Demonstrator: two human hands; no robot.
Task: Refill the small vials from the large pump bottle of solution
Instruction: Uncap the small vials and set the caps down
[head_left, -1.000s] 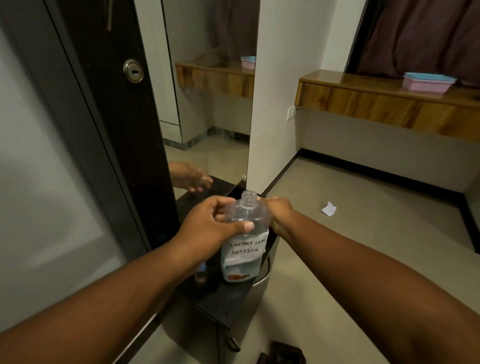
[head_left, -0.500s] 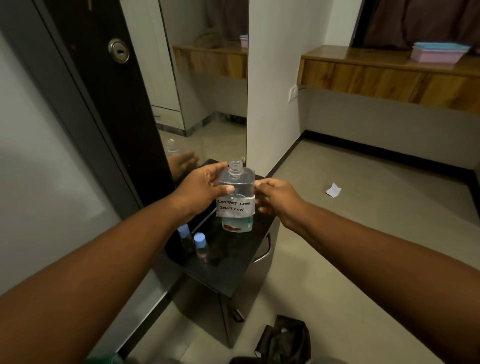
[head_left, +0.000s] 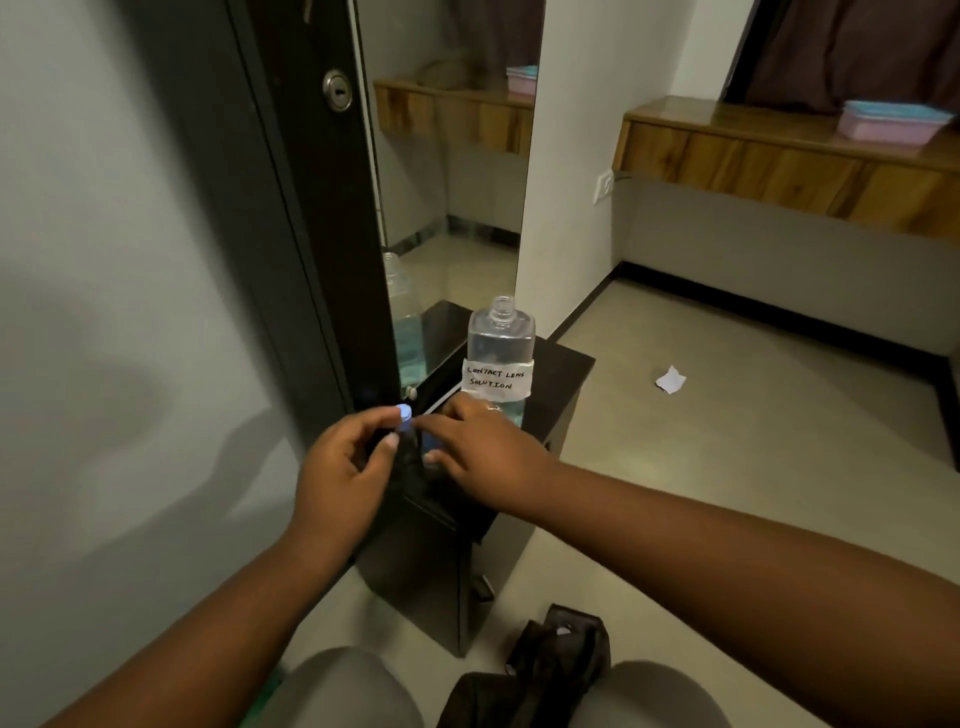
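Note:
The large clear bottle (head_left: 500, 338) stands upright on the black cabinet (head_left: 563, 366). Its neck is open with no pump on it, and a white label reads "contact lens solution". In front of the bottle, my left hand (head_left: 340, 470) grips a small vial (head_left: 404, 415) with a pale blue cap, thumb and fingers around its dark body. My right hand (head_left: 485, 452) is beside it with fingers apart, the index fingertip at the vial's cap. A patch of blue (head_left: 431, 441) between the hands may be a second vial, mostly hidden.
A tall mirror (head_left: 457, 197) behind the cabinet reflects the bottle. A dark door with a lock (head_left: 337, 91) stands to the left. A black bag (head_left: 558, 654) lies on the floor by my knees, a paper scrap (head_left: 671, 379) farther right. A wooden shelf holds a pink box (head_left: 888, 122).
Both hands have let go of the large bottle, which now stands on the cabinet. They have dropped to the small vial, which my left hand has taken hold of.

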